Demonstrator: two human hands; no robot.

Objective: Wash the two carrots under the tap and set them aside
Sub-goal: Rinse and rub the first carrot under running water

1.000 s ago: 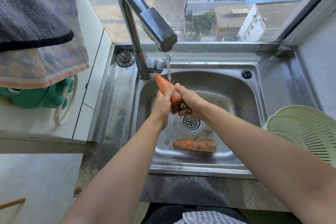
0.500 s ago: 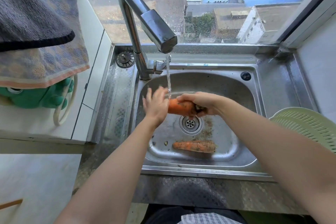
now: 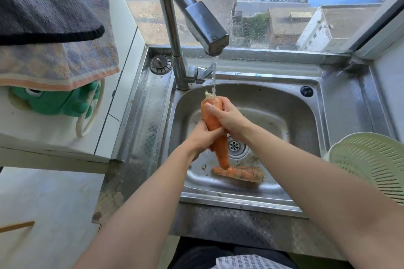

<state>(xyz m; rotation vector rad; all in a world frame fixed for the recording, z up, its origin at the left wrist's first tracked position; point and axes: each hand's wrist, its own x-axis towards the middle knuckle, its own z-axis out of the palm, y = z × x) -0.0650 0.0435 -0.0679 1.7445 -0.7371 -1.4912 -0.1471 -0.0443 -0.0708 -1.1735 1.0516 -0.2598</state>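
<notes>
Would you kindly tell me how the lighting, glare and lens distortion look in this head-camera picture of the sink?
Head view: even daylight through the speckled window pane; soft glare on the curved chrome tap and the stainless steel sink's rim; wide-angle lens stretches the forearms; the clean orange carrot in the left hand and right hand is sharp; the falling water is smeared.

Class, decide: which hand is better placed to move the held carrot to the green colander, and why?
Probably the right hand: it grips the carrot near its thick end, and the colander sits on that side of the sink. The left hand would have to cross over.
</notes>
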